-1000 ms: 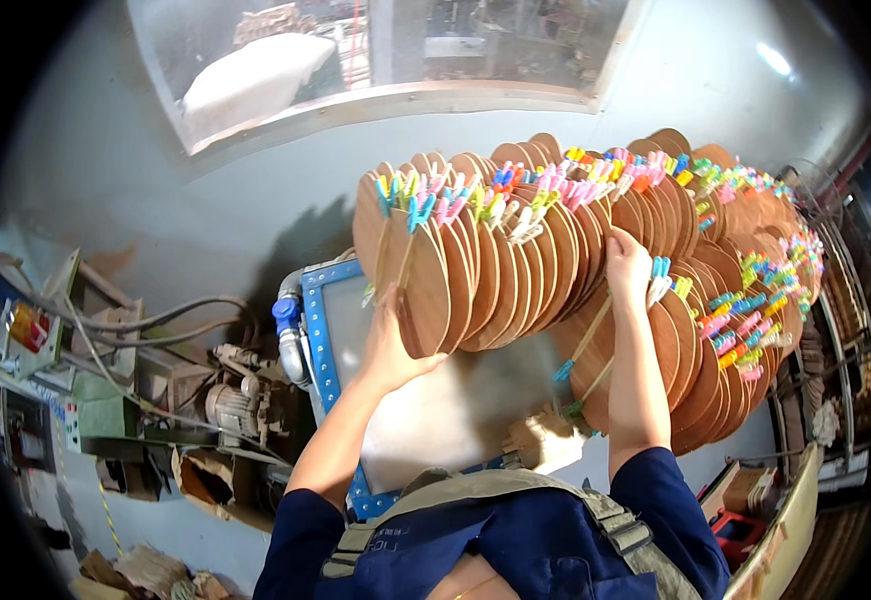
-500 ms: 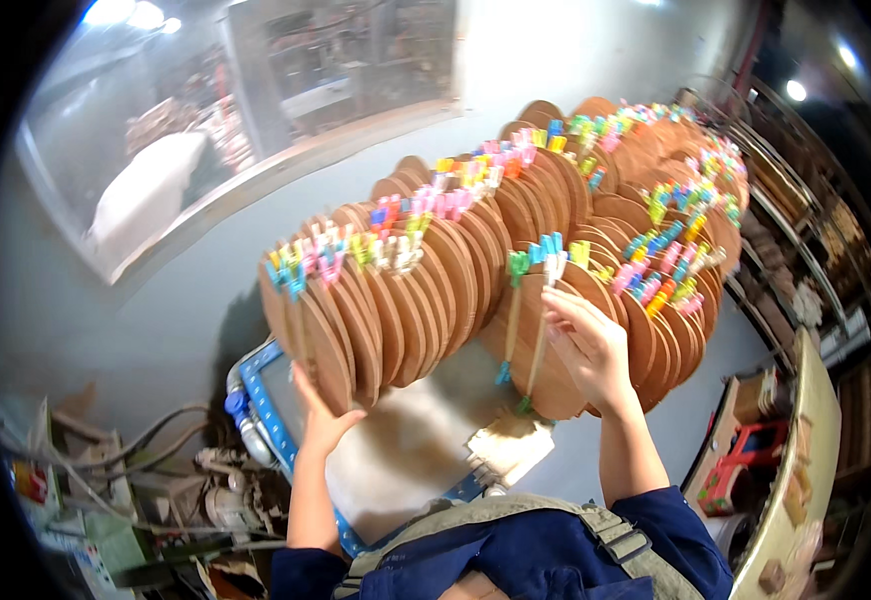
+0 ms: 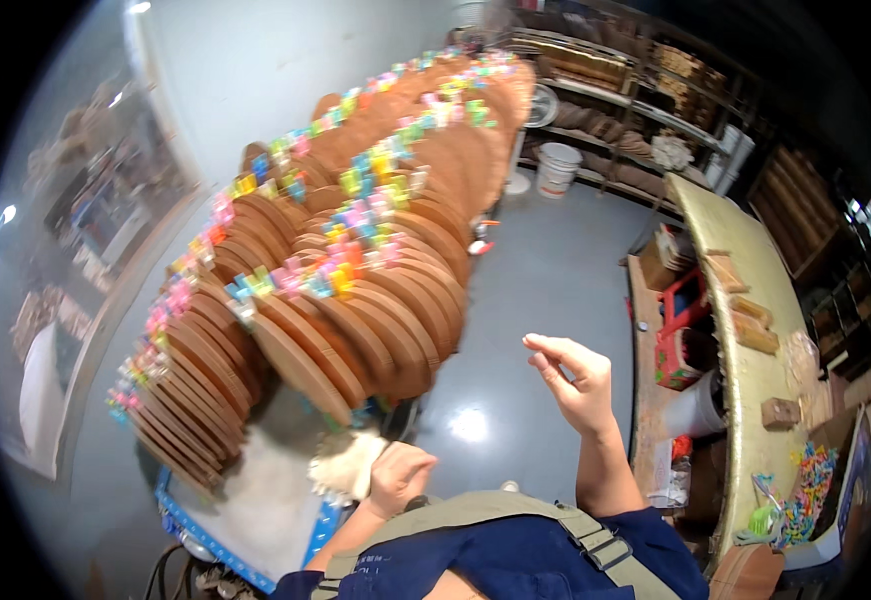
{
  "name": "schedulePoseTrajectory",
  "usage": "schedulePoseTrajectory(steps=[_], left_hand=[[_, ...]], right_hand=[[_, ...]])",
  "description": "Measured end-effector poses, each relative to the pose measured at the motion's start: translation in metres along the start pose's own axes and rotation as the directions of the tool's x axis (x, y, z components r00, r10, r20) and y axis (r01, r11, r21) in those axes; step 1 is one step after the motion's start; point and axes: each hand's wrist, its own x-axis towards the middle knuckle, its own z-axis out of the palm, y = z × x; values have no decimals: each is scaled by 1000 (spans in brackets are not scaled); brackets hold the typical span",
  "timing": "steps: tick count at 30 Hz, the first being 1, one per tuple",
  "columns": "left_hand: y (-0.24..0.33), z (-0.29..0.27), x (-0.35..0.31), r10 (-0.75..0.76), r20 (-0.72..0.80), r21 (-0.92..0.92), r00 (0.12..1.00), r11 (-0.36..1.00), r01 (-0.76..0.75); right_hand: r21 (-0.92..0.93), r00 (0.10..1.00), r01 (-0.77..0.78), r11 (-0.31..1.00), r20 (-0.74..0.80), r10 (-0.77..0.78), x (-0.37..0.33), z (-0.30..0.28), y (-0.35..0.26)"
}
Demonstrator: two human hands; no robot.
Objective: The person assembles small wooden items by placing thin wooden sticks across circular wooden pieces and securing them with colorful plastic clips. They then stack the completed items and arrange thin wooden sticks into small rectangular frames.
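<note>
Loosely bent, the fingers of my right hand [image 3: 584, 385] are raised over the grey floor. A gap shows between thumb and forefinger, with nothing seen between them. My left hand [image 3: 401, 480] is low near my body, its fingers curled closed, with nothing showing in them. Beside it, a cream cloth bundle [image 3: 351, 462], perhaps gloves, lies at the corner of a blue-edged table [image 3: 286, 475]. Beyond, thin round brown boards [image 3: 301, 350] stand on edge in long rows. Small colourful clothespins [image 3: 341, 265] are clipped along their upper edges.
A long pale worktop [image 3: 756, 400] runs along the right, with a box of colourful clothespins [image 3: 811, 490] at its near end. Beneath it is a red crate [image 3: 684, 300]. A white bucket [image 3: 558, 170] stands near the far shelves [image 3: 616, 110]. A window [image 3: 86, 230] is at left.
My view has swung right, bringing more floor and worktop into sight. Both hands have come away from the boards. My left hand's fingers have curled in.
</note>
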Motion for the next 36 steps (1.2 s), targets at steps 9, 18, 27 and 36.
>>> schedulePoseTrajectory(steps=[9,18,27,36], left_hand=[[34,268,76,42,467,-296,883,949,111],[46,463,125,247,861,-410,444,854,320],[40,706,202,417,897,-440,147,809,390],[116,905,298,563,825,-531,52,739,415]], right_hand=[[435,661,-545,717,-303,687,-155,-199,119],[399,356,-710,580,-507,785,-242,-304,186],[266,-134,-914,307,-910,392,-288,-442,328],[455,-472,-879,-144,-875,113,-285,-653,441]])
